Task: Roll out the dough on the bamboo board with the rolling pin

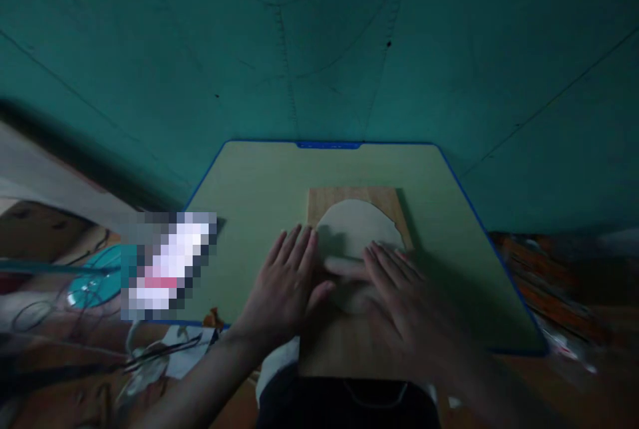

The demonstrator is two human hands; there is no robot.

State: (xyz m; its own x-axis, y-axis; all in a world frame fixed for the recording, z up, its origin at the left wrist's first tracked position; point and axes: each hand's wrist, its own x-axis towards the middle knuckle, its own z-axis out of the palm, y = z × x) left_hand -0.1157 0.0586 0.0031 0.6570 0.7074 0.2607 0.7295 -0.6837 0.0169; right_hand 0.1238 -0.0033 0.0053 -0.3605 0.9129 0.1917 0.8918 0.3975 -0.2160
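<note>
A round, flat sheet of pale dough (pixel 355 224) lies on a wooden board (pixel 344 352). Across its near part runs a rolling pin (pixel 347 267), its middle showing between my hands. My left hand (pixel 287 286) is over the pin's left end, palm down, fingers stretched forward and thumb out to the side. On the other end rests my right hand (pixel 399 292), also flat with fingers extended and somewhat blurred. Both ends of the pin are hidden beneath the hands. The dough's far edge almost reaches the board's far edge.
Under the board is a pale table (pixel 249 183) with a blue rim, against a green wall (pixel 329 50). A pixelated bright object (pixel 172 263) stands at the table's left. Cables and a teal round base (pixel 100 276) are further left; orange-brown items (pixel 549 283) lie right.
</note>
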